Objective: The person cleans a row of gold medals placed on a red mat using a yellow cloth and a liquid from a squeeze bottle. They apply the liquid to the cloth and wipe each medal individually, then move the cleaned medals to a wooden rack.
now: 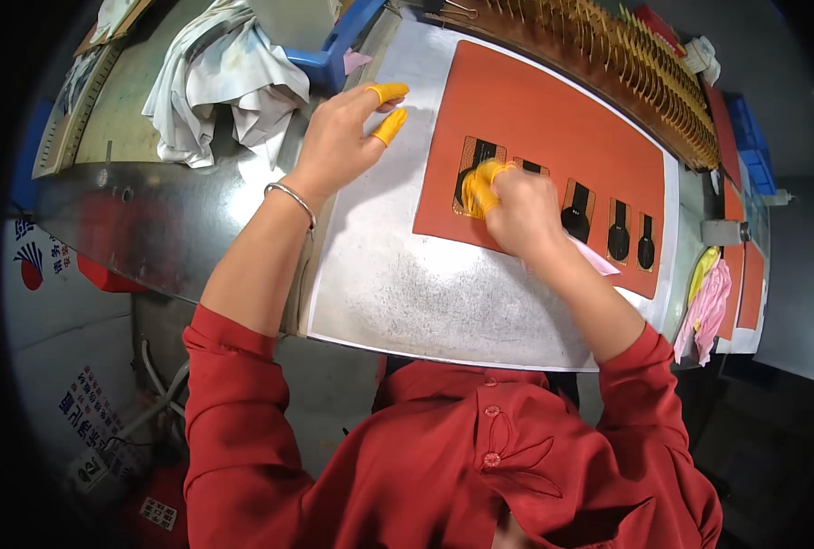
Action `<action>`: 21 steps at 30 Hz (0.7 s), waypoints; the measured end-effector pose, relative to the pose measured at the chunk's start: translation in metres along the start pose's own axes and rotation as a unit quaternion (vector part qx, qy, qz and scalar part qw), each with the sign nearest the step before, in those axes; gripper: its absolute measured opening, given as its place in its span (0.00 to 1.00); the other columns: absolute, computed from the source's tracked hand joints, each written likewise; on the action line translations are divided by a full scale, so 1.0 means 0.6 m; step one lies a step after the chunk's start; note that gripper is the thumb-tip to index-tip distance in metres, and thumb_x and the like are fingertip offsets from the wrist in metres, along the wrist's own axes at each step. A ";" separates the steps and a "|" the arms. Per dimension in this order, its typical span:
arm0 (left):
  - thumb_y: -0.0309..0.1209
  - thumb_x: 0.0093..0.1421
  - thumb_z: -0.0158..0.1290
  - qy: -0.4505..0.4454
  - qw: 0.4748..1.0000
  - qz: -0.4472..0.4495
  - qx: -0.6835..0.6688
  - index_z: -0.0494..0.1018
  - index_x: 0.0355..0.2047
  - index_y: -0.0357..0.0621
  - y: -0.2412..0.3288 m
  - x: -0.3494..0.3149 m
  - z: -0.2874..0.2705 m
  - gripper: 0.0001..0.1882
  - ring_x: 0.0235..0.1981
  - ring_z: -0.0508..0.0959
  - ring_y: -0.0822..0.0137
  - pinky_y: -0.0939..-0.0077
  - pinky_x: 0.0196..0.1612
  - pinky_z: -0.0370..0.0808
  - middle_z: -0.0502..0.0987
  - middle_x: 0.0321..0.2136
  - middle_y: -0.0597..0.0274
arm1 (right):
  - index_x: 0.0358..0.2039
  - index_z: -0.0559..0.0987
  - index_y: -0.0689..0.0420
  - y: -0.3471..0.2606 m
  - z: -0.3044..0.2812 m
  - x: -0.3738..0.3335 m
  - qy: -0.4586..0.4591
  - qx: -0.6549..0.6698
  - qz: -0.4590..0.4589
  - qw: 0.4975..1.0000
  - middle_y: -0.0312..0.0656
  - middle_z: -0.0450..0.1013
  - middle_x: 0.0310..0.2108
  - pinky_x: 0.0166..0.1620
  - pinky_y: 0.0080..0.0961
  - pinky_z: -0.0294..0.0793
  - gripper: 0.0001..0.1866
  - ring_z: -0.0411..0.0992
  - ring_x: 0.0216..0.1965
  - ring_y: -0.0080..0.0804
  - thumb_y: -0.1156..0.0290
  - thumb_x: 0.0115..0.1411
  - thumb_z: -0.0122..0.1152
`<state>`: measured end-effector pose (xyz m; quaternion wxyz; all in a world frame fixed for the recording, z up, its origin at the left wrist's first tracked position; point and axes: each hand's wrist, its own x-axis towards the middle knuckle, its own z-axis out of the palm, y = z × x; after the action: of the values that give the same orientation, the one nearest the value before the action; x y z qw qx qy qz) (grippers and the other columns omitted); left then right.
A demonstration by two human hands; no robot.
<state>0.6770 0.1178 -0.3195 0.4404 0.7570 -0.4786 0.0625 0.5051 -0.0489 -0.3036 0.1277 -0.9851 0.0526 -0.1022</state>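
Note:
My left hand (pixel 348 133) hovers over the left part of the pale metal worktop (pixel 425 293). It holds nothing, and its thumb and forefinger, in yellow finger cots, are apart. On the worktop lies an orange-red sheet (pixel 508 91) bearing a row of black, gold-edged pieces. My right hand (pixel 526 210), also in yellow finger cots, is closed with its fingertips down over the leftmost black piece (pixel 485 149), hiding part of it. From under its little-finger side sticks a pink cloth (pixel 597 258), apparently gripped in the palm. Another black piece (pixel 576 212) lies to the right of this hand.
A brown rack with many yellowish rings (pixel 608 46) runs along the back edge. White rags (pixel 229 82) hang at the left, next to a blue plastic bin (pixel 334 55). Pink cloth (pixel 711 306) and a small grey block (pixel 725 232) are at the right.

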 end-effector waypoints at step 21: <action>0.25 0.54 0.54 0.096 0.993 -0.063 0.026 0.76 0.36 0.38 -0.010 0.000 -0.008 0.09 0.22 0.72 0.67 0.77 0.27 0.68 0.74 0.25 0.57 | 0.29 0.78 0.61 0.026 0.004 0.030 -0.004 0.017 0.004 1.000 0.51 0.73 0.23 0.29 0.35 0.72 0.07 0.73 0.23 0.46 0.72 0.51 0.59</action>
<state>0.6832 0.1221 -0.3199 0.4674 0.7876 -0.3835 0.1189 0.5222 -0.0657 -0.3068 0.1451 -0.9830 0.0541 -0.0988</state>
